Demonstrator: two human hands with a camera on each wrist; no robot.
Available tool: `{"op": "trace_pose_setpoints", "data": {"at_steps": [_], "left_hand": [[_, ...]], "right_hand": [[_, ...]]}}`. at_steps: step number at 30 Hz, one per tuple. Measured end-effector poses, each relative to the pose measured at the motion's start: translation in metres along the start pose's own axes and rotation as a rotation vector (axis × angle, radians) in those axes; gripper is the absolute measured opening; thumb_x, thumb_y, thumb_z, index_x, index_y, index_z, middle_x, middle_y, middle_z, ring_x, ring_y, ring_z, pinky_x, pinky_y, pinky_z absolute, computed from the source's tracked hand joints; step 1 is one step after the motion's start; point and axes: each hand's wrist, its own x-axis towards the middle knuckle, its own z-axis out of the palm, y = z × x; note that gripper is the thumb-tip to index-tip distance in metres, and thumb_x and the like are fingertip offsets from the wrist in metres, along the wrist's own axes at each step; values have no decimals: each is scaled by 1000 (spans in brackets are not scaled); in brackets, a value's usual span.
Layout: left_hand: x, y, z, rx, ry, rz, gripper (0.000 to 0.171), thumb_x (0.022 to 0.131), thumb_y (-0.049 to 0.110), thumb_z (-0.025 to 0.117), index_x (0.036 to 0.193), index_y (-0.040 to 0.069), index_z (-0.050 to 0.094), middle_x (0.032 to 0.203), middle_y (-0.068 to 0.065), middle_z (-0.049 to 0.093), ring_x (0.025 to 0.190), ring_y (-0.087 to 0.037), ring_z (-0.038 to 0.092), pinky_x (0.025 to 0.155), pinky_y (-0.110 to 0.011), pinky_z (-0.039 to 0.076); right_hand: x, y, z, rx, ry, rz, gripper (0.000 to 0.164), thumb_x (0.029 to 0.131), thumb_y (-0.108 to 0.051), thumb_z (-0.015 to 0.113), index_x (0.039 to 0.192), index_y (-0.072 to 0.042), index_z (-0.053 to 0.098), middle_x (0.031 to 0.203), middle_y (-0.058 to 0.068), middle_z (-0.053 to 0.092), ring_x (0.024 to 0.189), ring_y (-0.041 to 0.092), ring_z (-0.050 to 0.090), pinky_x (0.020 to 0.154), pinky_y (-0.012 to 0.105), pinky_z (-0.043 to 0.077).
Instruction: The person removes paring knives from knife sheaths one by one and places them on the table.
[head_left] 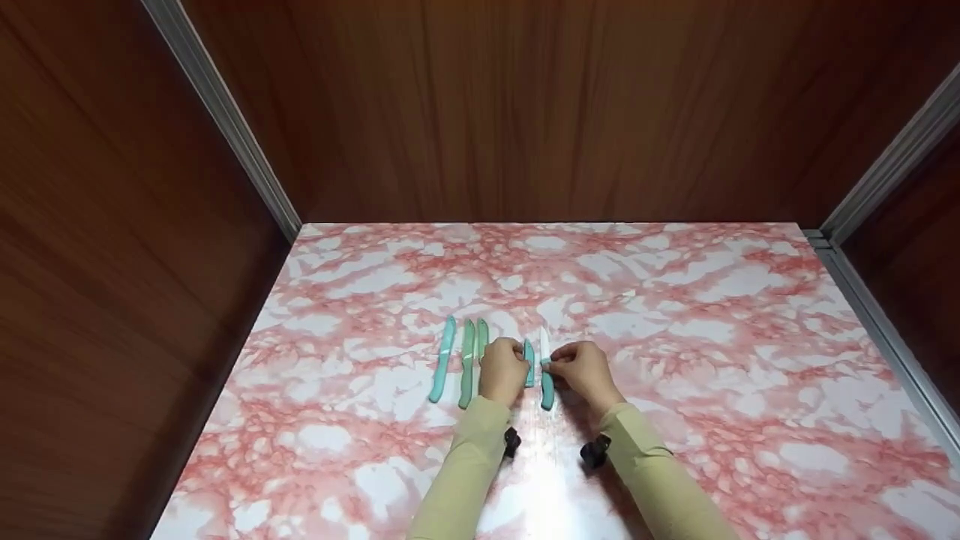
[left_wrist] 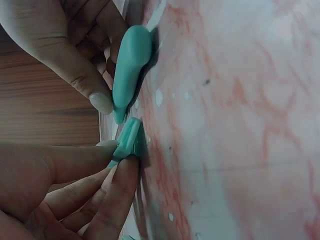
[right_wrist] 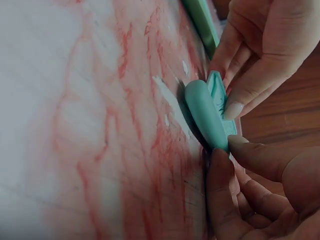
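Observation:
My left hand pinches a teal knife sheath between thumb and fingers; the sheath's open channel end shows in the left wrist view. Just to its right, my right hand pinches a small knife with a teal handle where handle meets blade. The knife's pale blade points away from me, bare. Sheath and knife lie side by side, close over the table. In the right wrist view the rounded handle overlaps the sheath.
Left of my hands, a light-blue knife and a green knife lie lengthwise on the red-and-white marbled table. Another green piece beside them is partly hidden by my left hand. Brown wood-grain panels enclose the table.

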Motion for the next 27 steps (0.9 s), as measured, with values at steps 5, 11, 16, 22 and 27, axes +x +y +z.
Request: {"op": "trace_pose_setpoints", "data": {"at_steps": [5,11,16,22,27], "left_hand": [[0,0,0,-24,-6,-22,12,78,-7,63,82,2,70,63,3,53,56,-13,50,56,-30,45],[-1,-1,1,-54,-16,-31,11,81,-7,62,83,1,70,63,1,53,53,-12,47,55,-29,42],[-2,-4,1,-64,-10,-20,11,81,-6,62,85,1,70,66,2,55,59,-13,52,61,-31,47],[-3,-6,3,-74,5,0,15,78,-9,62,85,2,70,66,2,56,61,-13,53,60,-31,47],[-3,-6,2,-83,10,0,18,77,-9,64,88,3,71,68,2,58,62,-12,54,58,-30,47]], "right_hand": [[1,2,0,16,-11,10,14,79,-1,76,89,7,70,75,11,66,62,19,65,57,30,55],[1,3,0,48,-6,27,15,78,-1,77,89,7,70,73,10,66,59,17,65,56,29,55],[1,4,-1,48,-3,19,15,77,-1,77,87,7,70,72,10,65,59,17,64,55,30,55],[0,3,-1,56,0,31,14,76,-2,78,86,5,70,73,9,66,60,18,65,56,30,55],[0,3,0,89,-5,41,14,77,0,78,87,6,70,73,10,66,59,20,66,56,31,56]]}}
